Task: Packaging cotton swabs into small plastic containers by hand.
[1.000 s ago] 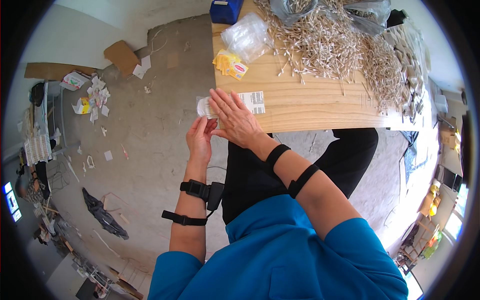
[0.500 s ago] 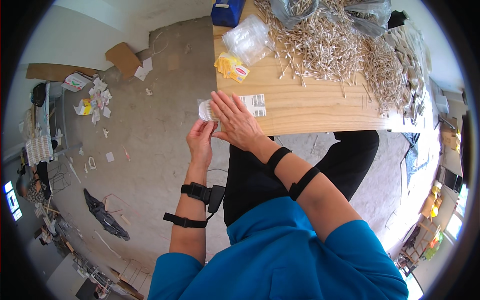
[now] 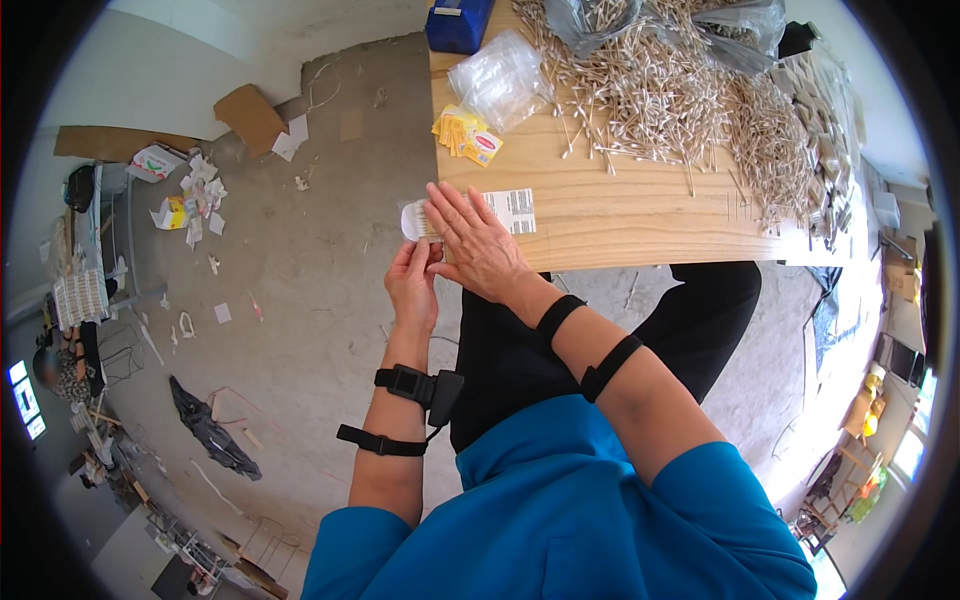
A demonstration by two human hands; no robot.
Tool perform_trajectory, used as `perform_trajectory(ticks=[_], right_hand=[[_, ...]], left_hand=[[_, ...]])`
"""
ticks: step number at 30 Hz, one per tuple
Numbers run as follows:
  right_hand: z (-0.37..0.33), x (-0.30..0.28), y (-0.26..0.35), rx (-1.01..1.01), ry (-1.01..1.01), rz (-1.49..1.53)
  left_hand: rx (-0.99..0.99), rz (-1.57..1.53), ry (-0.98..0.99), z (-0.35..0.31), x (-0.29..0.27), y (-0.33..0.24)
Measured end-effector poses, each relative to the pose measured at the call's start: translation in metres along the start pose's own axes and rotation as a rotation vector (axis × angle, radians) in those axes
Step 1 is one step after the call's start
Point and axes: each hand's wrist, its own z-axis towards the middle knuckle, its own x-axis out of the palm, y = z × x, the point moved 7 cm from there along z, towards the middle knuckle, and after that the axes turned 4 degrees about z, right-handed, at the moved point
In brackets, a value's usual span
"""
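Observation:
At the table's left end lies a clear pack of cotton swabs (image 3: 411,221) with a white rounded end, jutting past the table edge. My right hand (image 3: 478,245) is laid flat over it, fingers stretched out and covering most of it. My left hand (image 3: 411,281) pinches the pack's near side between thumb and fingers, just below the right hand. A white printed card (image 3: 518,209) sticks out from under my right hand on the table. How far pack and card overlap is hidden.
Loose cotton swabs (image 3: 655,105) are heaped across the wooden table (image 3: 620,215). Yellow printed cards (image 3: 467,136), clear plastic bags (image 3: 497,80) and a blue box (image 3: 458,25) stand along its left side. Paper scraps (image 3: 203,190) and a black plastic sheet (image 3: 212,430) litter the floor.
My left hand has shifted slightly right and its fingers sit lower on the pack's near side. My right hand stays flat on the pack.

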Motion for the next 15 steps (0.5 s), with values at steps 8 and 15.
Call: perform_trajectory(ticks=[8,15], right_hand=[[-0.001,-0.002,-0.002,-0.004,-0.004,0.004],[-0.003,-0.004,-0.004,-0.003,-0.041,0.099]], left_hand=[[-0.052,0.039,0.021,0.001,0.002,-0.013],[0.043,0.190,0.123,-0.005,0.010,-0.020]])
